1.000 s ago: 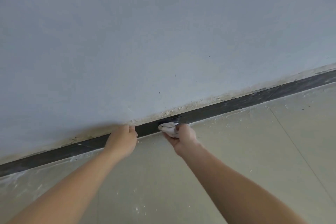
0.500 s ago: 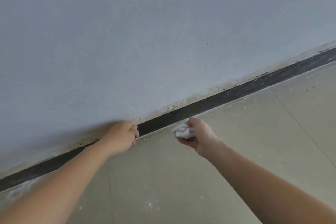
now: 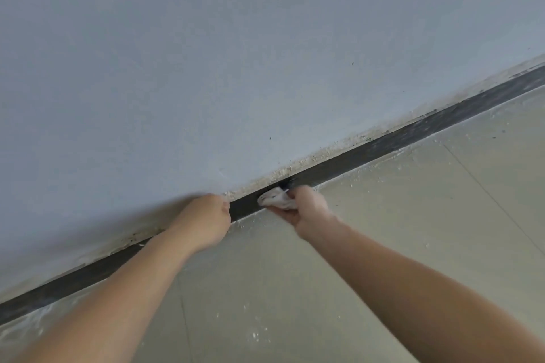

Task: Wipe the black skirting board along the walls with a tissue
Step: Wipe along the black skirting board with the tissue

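Black skirting board (image 3: pixel 354 160): runs along the foot of the grey wall (image 3: pixel 236 53), from 8 o'clock up to 2 o'clock across the view, meeting the pale tiled floor (image 3: pixel 413 200).
Left stretch, toward 8 o'clock: looks dull and streaked, with white dust (image 3: pixel 26 330) on the floor beside it.
Left hand (image 3: pixel 203 222): near the centre of the view, curled into a loose fist, fingers together, holding nothing that can be seen; the knuckles seem to rest at the join of wall and board, probably as a brace.
Gap between the hands: a short bare length of board, darker than the rest.
Tissue (image 3: pixel 275 199): white and crumpled, just at 3 o'clock of the left hand, pressed against the face of the board.
Right hand (image 3: pixel 306 208): fingers closed around the tissue, thumb underneath, the wad sticking out toward the left.
Right stretch, toward 2 o'clock: greyish smears on the board and crumbly plaster grit (image 3: pixel 309 160) along its top edge.
Step in hand: rubbing this section clean.
Doing it well: keep the wad flat on the board, press evenly, stroke along its length, and refold to a clean face, since thin tissue is likely to tear on the grit.
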